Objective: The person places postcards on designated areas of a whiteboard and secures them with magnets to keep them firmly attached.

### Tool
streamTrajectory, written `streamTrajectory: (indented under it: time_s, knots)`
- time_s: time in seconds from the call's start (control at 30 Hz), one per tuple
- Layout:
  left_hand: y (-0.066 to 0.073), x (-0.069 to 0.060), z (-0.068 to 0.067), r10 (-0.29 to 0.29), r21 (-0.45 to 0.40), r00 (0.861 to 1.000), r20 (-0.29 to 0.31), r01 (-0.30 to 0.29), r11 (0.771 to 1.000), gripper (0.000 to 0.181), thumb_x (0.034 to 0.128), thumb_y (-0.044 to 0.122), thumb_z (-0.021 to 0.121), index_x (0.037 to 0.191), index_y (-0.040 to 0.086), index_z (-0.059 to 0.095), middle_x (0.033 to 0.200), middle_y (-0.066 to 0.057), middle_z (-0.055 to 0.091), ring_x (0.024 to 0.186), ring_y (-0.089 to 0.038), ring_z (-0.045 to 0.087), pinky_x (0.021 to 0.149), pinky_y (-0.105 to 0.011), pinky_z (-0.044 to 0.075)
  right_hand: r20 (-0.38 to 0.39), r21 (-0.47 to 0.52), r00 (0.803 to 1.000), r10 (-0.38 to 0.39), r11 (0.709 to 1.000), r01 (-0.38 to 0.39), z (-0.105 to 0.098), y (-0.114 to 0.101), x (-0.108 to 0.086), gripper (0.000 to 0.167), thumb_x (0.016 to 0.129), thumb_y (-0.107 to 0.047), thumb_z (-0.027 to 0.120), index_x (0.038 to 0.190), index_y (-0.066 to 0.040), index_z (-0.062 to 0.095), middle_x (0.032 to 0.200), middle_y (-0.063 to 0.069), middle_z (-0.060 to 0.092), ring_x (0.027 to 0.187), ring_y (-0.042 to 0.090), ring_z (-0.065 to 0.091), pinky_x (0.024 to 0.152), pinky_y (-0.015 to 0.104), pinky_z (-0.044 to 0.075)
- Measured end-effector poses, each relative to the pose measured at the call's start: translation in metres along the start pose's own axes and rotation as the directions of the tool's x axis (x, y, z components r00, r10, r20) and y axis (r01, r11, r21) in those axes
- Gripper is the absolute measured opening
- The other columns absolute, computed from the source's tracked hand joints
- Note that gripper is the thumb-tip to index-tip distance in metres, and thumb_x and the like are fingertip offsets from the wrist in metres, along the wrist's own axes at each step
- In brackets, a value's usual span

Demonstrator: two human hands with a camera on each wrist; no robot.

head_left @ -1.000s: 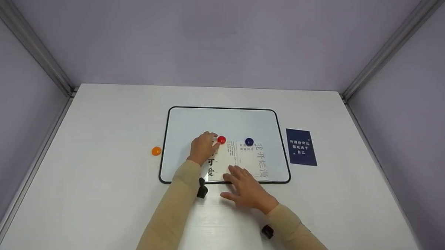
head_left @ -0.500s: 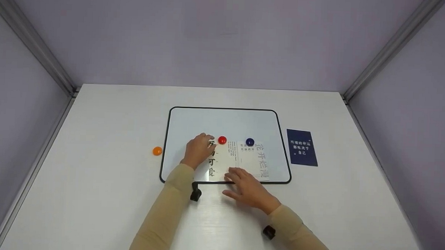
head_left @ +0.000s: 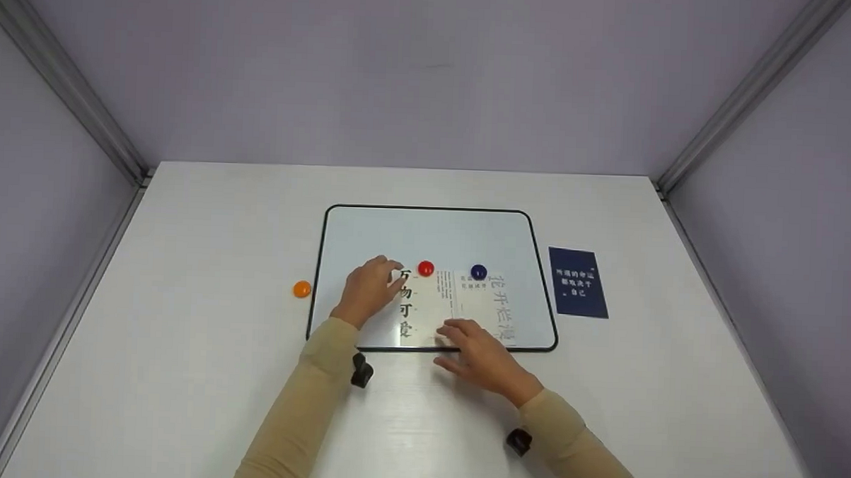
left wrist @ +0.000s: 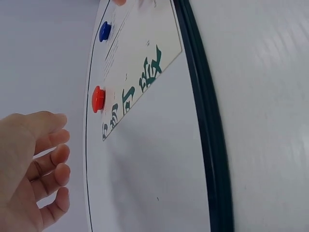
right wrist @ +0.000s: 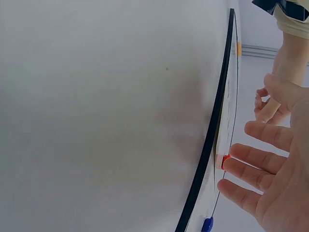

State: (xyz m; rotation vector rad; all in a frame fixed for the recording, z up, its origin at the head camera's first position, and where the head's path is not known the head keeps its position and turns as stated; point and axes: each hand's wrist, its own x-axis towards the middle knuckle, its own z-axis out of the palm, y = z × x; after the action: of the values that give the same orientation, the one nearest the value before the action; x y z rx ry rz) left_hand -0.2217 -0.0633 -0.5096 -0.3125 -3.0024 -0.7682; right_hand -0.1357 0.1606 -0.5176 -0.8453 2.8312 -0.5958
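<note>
Resting on the board [head_left: 426, 232]: card [head_left: 424, 310], red magnet [head_left: 426, 268], blue magnet [head_left: 479, 272]

Left hand [head_left: 368, 288], loosely bent, hangs over the board's left half, near card and red magnet; right hand [head_left: 483, 358], fingers spread, over the board's near edge.

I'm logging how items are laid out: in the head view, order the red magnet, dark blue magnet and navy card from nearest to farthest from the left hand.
1. Red magnet: just right of the left hand.
2. Dark blue magnet: farther right, on the whiteboard.
3. Navy card: beyond the whiteboard's right edge.
</note>
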Motion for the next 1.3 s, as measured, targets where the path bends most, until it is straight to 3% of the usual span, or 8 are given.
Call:
streamTrajectory:
  time_s: [0.27, 0.5, 0.7, 0.93, 1.13, 1.3]
  knots:
    - [-0.004, -0.012, -0.009, -0.005, -0.015, 0.999, 0.054, 0.006, 1.0, 0.03, 0.0923, 0.023, 0.064, 0.12, 0.009, 0.067, 0.099, -0.01, 0.068, 0.085, -0.02, 0.063, 0.08, -0.034, 0.057, 0.018, 0.033, 0.999, 0.03, 0.999, -0.031, -0.003, 0.002, -0.001, 0.048, 0.091, -0.038, 0.064, 0.13, -0.011, 0.056, 0.138, 0.011, 0.054, 0.129, 0.031, 0.053, 0.11, 0.044, 0.045]
    - [-0.005, -0.02, -0.016, -0.006, 0.009, 0.999, 0.049, 0.006, 1.0, 0.03, 0.0919, 0.023, 0.065, 0.119, 0.011, 0.067, 0.098, -0.008, 0.068, 0.084, -0.019, 0.062, 0.081, -0.033, 0.057, 0.029, 0.048, 0.999, 0.038, 0.998, -0.04, -0.004, 0.004, -0.001, 0.048, 0.091, -0.037, 0.063, 0.13, -0.01, 0.056, 0.136, 0.011, 0.055, 0.128, 0.03, 0.054, 0.109, 0.044, 0.045]
    - [-0.007, -0.027, -0.019, 0.004, 0.012, 0.999, 0.049, -0.004, 1.0, 0.029, 0.0918, 0.024, 0.065, 0.119, 0.013, 0.067, 0.1, -0.007, 0.068, 0.085, -0.019, 0.063, 0.084, -0.033, 0.057, 0.057, 0.081, 0.995, 0.086, 0.993, -0.091, -0.008, 0.004, -0.001, 0.045, 0.093, -0.035, 0.061, 0.131, -0.011, 0.056, 0.137, 0.01, 0.055, 0.13, 0.03, 0.053, 0.11, 0.044, 0.045]
    - [-0.011, -0.039, -0.023, 0.026, 0.026, 0.999, 0.021, -0.027, 0.999, 0.028, 0.0902, 0.022, 0.067, 0.117, 0.012, 0.068, 0.099, -0.008, 0.069, 0.086, -0.021, 0.066, 0.081, -0.034, 0.058, 0.015, 0.071, 0.997, 0.072, 0.995, -0.072, -0.01, 0.007, -0.001, 0.043, 0.094, -0.033, 0.061, 0.128, -0.008, 0.058, 0.133, 0.011, 0.058, 0.126, 0.03, 0.055, 0.108, 0.044, 0.047]
    - [-0.016, -0.049, -0.026, 0.009, 0.014, 0.999, 0.052, -0.009, 1.0, 0.028, 0.0907, 0.022, 0.066, 0.117, 0.012, 0.068, 0.101, -0.007, 0.069, 0.088, -0.021, 0.065, 0.083, -0.034, 0.057, 0.036, 0.077, 0.993, 0.116, 0.99, -0.119, -0.012, 0.01, 0.0, 0.044, 0.094, -0.035, 0.06, 0.131, -0.011, 0.057, 0.136, 0.009, 0.056, 0.129, 0.028, 0.054, 0.11, 0.044, 0.045]
    - [-0.02, -0.056, -0.025, 0.011, 0.01, 0.998, 0.063, -0.012, 1.0, 0.028, 0.0908, 0.022, 0.066, 0.117, 0.012, 0.068, 0.1, -0.007, 0.069, 0.087, -0.02, 0.065, 0.082, -0.035, 0.057, 0.016, 0.097, 0.995, 0.096, 0.991, -0.097, -0.015, 0.012, -0.001, 0.044, 0.094, -0.033, 0.06, 0.131, -0.008, 0.056, 0.134, 0.012, 0.057, 0.127, 0.031, 0.055, 0.109, 0.046, 0.045]
